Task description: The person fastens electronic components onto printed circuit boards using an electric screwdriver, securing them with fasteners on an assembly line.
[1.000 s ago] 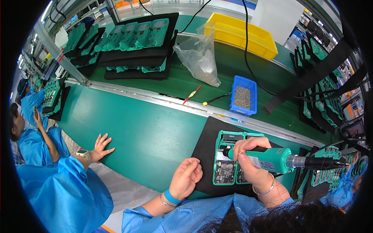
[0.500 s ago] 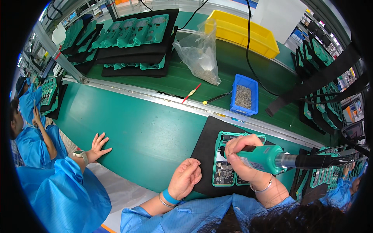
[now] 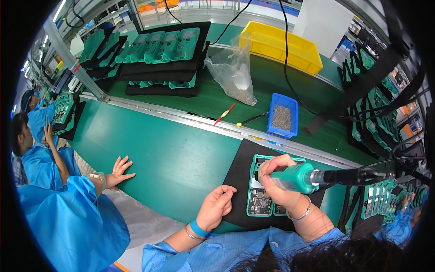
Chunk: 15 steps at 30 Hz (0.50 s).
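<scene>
My right hand (image 3: 282, 183) is wrapped round a green electric screwdriver (image 3: 297, 178), its black cable end pointing right. The driver is over a green plastic housing (image 3: 249, 199) with dark circuit boards (image 3: 261, 202) inside. Hand and tool hide the bit's tip and part of the housing. Under the housing lies a black foam mat (image 3: 240, 181). At the mat's left edge, my left hand (image 3: 216, 207), with a blue wrist strap, is closed with thumb and forefinger pinched together. Whatever is in that pinch is too small to make out.
Beyond the metal rail stand a blue bin (image 3: 282, 119) of small metal pieces, a clear bag (image 3: 233, 77) and a yellow tray (image 3: 283, 47). Green housings (image 3: 158, 45) on black mats are stacked far left. A co-worker's hand (image 3: 120, 171) rests on the bench. Black straps (image 3: 358, 97) hang at right.
The screwdriver's rear end has shifted slightly left and away from me, with my right hand still round it. My left hand keeps its pinch near the mat. The whole view has moved slightly.
</scene>
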### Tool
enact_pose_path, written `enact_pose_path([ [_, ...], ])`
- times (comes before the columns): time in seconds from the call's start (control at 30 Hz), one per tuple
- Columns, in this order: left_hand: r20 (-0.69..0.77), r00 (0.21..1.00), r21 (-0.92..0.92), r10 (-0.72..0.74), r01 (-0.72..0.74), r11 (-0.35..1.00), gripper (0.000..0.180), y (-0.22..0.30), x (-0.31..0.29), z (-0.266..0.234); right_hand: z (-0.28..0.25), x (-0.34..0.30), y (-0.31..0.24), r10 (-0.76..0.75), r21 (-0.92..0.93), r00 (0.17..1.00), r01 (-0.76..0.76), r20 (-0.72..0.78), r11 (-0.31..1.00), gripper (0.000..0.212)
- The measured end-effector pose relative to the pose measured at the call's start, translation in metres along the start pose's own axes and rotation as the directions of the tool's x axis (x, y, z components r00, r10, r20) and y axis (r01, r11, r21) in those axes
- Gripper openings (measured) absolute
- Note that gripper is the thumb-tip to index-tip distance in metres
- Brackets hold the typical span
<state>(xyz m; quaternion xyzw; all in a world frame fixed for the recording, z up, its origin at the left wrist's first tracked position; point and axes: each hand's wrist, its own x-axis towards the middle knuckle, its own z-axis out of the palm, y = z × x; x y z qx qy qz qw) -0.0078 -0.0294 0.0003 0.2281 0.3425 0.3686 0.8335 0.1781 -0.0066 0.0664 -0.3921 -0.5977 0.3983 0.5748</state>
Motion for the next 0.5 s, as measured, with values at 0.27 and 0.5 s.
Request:
enact_pose_path([
  [0.27,0.092,0.854,0.994,0.513,-0.048,-0.098,0.037,0.012,-0.010,-0.026,-0.031,-0.024,-0.052,-0.210,0.201,0.960,0.246,-0.183,0.948,0.025],
  [0.5,0.169,0.935,0.823,0.311,0.039,-0.566,0.051,0.006,-0.025,-0.019,-0.083,-0.097,-0.079,-0.350,-0.035,0.899,0.353,-0.262,0.935,0.025],
])
